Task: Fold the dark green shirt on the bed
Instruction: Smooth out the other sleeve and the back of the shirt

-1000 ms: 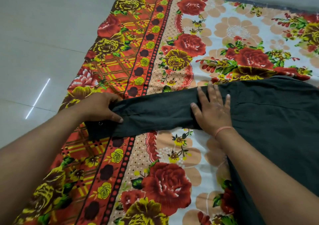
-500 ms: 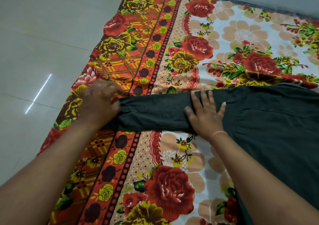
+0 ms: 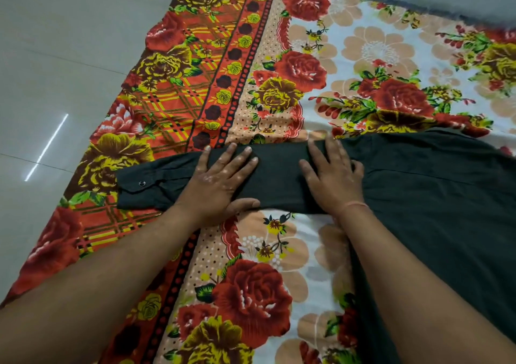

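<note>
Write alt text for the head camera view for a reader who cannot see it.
Two bare hands, left hand and right hand, press flat on the outstretched sleeve of a dark green shirt spread on a floral bedsheet. The buttoned cuff points left toward grey floor tiles.
</note>
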